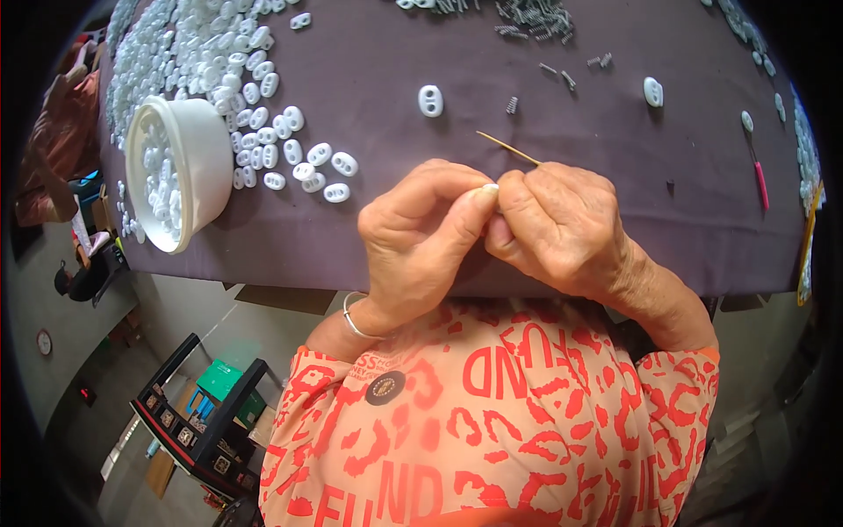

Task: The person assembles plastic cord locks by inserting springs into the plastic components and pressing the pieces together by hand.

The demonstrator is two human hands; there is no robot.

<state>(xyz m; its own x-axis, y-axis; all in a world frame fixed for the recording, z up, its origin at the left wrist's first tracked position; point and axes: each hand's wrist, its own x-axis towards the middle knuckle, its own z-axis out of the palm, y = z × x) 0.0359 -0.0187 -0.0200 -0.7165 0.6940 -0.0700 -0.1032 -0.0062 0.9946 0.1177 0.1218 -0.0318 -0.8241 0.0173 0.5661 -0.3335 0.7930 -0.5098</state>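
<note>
We have both hands drawn together just above the near edge of the dark purple cloth-covered table (562,79). Our left hand (421,241) is closed in a pinch, thumb and forefinger pressed tip to tip against the right hand (562,228), which is also curled shut. Out of the right-hand grip a thin, straw-coloured wooden stick (507,147) pokes up and away to the left. Something small and white seems to be nipped between the fingertips, though it is too hidden to name.

The stick looks light and stiff but slender, so we judge it would snap if bent; holding it low down, close to the working end, gives the most control. The small white oval plastic two-hole pieces (263,140) look hard, smooth and very light (likely slippery between dry fingers), best taken by their narrow sides.

At the left stands a white round plastic tub (206,145), tipped on its side with its mouth toward the table edge; more of the same white pieces lie inside it. A broad heap of them spreads behind and beside it. Two lie singly farther out, and little grey metal springs (536,18) are scattered near the far edge. A pink-handled tool (760,183) lies well to the right.
</note>
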